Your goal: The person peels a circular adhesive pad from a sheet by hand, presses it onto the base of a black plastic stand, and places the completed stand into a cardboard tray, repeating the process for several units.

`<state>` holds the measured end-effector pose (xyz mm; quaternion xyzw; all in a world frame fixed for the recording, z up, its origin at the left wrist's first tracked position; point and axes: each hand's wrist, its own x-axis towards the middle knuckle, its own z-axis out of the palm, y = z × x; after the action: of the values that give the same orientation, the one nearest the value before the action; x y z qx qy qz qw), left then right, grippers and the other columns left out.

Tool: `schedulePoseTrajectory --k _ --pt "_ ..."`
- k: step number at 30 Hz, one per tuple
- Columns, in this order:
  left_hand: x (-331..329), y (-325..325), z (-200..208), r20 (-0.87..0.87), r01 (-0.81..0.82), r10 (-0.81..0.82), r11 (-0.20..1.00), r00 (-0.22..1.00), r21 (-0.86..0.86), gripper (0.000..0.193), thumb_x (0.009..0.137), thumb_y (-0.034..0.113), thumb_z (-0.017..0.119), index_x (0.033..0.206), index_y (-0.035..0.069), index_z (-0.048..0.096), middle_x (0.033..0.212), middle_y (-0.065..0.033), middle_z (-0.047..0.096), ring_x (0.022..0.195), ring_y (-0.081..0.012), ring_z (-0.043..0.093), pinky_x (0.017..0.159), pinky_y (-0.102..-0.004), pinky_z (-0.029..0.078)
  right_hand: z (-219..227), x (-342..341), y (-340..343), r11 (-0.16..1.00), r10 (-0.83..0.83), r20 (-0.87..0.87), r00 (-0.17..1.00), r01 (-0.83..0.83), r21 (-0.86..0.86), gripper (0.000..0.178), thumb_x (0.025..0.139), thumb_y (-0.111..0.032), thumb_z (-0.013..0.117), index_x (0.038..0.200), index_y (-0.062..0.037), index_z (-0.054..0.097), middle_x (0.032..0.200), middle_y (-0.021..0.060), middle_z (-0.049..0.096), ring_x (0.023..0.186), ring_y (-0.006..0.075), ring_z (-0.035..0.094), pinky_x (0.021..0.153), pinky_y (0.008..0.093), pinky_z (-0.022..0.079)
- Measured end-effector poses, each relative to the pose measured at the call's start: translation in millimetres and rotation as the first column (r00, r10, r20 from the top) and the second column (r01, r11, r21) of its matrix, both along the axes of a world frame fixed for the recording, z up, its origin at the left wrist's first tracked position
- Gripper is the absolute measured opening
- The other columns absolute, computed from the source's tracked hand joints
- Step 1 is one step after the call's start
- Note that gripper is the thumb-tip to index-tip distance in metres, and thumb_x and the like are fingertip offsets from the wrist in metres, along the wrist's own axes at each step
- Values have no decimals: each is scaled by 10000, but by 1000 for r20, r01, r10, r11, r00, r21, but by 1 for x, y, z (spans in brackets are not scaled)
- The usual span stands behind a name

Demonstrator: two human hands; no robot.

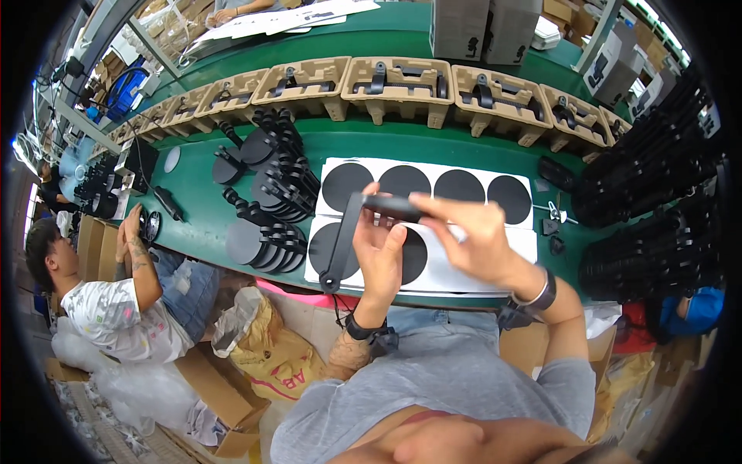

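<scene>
Above the white sheets my left hand [379, 259] supports a black stand part with a flat arm [342, 243] and a round disc base [393, 207] seen nearly edge-on. Its fingers wrap behind the disc, and the arm slants down to a small joint at its lower end. My right hand [475, 240] pinches at the disc's right side; its fingertips partly cover the edge. Under both hands lie white backing sheets [479, 267] with black round pads [508, 199] on them. Part of the lower row is hidden by my hands.
Black stands with disc bases [251, 246] are grouped at the left. Moulded cardboard trays [398, 91] line the back, holding black parts. Tall stacks of black parts [630, 259] rise at the right. A co-worker [127, 309] sits at the left beside a black hand tool [168, 203].
</scene>
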<state>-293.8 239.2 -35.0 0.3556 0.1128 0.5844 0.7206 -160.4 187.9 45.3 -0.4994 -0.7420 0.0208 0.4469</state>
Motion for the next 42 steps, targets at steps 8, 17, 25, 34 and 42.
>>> schedulePoseTrajectory --k 8,17,25,34,42 --pt "25 -22 -32 -137 395 -402 916 905 -73 397 937 69 492 1311 -60 460 1313 -187 535 1180 -306 567 1030 -386 422 56 86 183 966 -256 -104 961 249 -74 332 800 -88 687 1106 37 656 1024 196 698 959 242 690 839 303 540" --pt "48 -38 -27 173 477 -445 834 879 -278 549 966 320 379 1437 46 309 1505 -180 297 1407 -315 287 1114 -415 266 -10 129 329 801 -510 310 802 574 -167 182 665 -98 654 753 58 688 844 274 667 854 386 673 761 439 551" --pt "10 -36 -16 133 372 -348 876 928 -307 624 944 393 414 1439 37 283 1532 -234 208 1413 -396 239 1129 -471 247 -16 77 313 860 -371 316 873 451 -238 416 702 -347 796 754 50 685 825 262 665 839 384 663 752 411 542" --pt "-26 -13 -16 169 333 -296 904 940 -270 661 939 362 441 1454 3 234 1530 -283 165 1421 -433 186 1148 -507 216 -50 20 304 813 -366 421 830 505 -290 288 899 -291 566 1002 -62 707 1078 163 664 1154 354 547 1015 665 268" --pt "-89 28 -5 288 245 -214 967 933 -76 836 864 349 564 1470 -60 158 1540 -300 76 1430 -462 78 1168 -500 153 -3 -20 194 877 119 175 977 -21 -481 637 955 -394 470 1429 3 316 1444 204 368 1372 424 266 1080 654 227"
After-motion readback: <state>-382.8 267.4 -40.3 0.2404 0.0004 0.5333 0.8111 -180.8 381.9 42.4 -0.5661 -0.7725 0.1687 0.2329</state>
